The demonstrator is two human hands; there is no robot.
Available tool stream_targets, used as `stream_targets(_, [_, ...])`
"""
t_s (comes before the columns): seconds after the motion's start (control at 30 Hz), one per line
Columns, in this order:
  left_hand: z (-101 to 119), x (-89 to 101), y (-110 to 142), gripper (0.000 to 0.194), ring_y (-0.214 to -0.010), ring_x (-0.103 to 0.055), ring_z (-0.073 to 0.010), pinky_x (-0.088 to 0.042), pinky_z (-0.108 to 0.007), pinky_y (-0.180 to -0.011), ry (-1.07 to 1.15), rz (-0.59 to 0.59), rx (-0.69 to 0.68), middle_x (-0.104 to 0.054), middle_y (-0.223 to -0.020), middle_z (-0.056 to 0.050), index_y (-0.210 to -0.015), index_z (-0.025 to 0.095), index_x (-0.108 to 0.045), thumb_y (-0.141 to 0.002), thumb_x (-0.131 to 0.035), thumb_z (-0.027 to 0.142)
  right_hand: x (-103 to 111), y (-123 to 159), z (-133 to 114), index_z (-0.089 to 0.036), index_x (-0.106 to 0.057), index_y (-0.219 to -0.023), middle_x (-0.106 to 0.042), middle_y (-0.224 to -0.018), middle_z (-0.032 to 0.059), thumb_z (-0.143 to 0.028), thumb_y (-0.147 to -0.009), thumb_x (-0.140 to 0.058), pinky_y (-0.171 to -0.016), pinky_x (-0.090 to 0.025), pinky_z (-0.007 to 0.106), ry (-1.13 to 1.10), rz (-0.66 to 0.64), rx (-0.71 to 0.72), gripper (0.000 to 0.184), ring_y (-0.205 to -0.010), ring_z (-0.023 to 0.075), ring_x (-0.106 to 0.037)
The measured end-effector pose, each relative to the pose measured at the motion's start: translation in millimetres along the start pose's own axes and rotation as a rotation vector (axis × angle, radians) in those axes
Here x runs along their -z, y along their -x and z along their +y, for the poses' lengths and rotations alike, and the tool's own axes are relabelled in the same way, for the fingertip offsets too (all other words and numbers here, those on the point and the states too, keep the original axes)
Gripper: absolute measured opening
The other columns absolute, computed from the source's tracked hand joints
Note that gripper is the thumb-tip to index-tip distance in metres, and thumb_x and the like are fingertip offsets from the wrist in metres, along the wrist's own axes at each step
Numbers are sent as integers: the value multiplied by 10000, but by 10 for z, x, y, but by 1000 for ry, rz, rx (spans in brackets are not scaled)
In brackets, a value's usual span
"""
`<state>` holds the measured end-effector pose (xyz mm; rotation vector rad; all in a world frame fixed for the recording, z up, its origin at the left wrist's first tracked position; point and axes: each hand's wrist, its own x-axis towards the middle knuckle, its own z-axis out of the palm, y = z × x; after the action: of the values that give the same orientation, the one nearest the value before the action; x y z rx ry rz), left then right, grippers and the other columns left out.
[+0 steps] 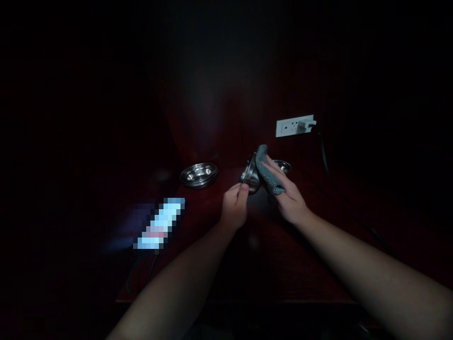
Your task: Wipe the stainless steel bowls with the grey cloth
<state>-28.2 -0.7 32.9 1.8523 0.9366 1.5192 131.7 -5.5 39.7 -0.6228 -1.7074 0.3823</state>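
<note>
My left hand [235, 205] grips the rim of a shiny metal bowl [252, 180], which is tilted on its side above the table. Against the bowl's outer side, my right hand [288, 193] presses a grey-green cloth [269, 174]; its fingers are stretched along the cloth. A stack of metal bowls [199, 174] stands on the table to the left. Behind my right hand, another metal bowl [283, 166] is partly hidden.
A lit, blurred-out screen [161, 224] lies at the left with a cable near it. On the back wall is a white socket [294, 126] with a plug and dark cord [323, 153] running down to the right. The dark red table [300, 278] ends at a front edge. Surroundings are very dark.
</note>
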Motion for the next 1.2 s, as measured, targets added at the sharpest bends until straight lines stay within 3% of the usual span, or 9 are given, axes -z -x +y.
stream_targets(0.2, [-3,14,29,514,-716,-581,-157,-449,-272,-693,14,-12,33,-644,-741,-56,-660,150,-588,-905,-354,537,16,-29,96,-324,-553,-1298,-513,-1417,-6,-437,-872,-546,-1167,-228,431,-114,161,-90,441,-1352,229,-405])
stream_targets(0.47, [-6,12,57,588,-739,-599,-178,-470,-304,-726,35,-25,-4,-679,-803,-88,-748,135,-669,-891,-327,591,-74,32,266,-321,-652,-1108,-680,-1165,0,-482,-777,-641,-1072,-382,441,-291,397,-432,368,-1199,243,-565])
stream_targets(0.77, [-7,5,77,659,-806,-632,-197,-486,-317,-758,45,-17,-29,-705,-896,-105,-829,136,-701,-880,-286,645,-123,58,333,-295,-591,-1187,-701,-1131,10,-522,-735,-671,-1006,-458,488,-515,416,-620,511,-1092,263,-630])
stream_targets(0.97, [-27,5,76,671,-815,-636,-204,-494,-329,-783,70,-31,-55,-704,-912,-109,-860,138,-709,-884,-272,647,-179,45,234,-280,-586,-1147,-723,-1072,16,-495,-728,-674,-917,-521,493,-633,386,-673,479,-1010,269,-668])
stream_targets(1.2, [-23,-1,67,668,-849,-637,-207,-490,-322,-778,55,-6,-55,-704,-941,-116,-888,133,-710,-886,-278,642,-203,63,202,-267,-601,-1089,-724,-1072,14,-474,-718,-690,-935,-511,497,-656,383,-704,434,-1042,270,-656])
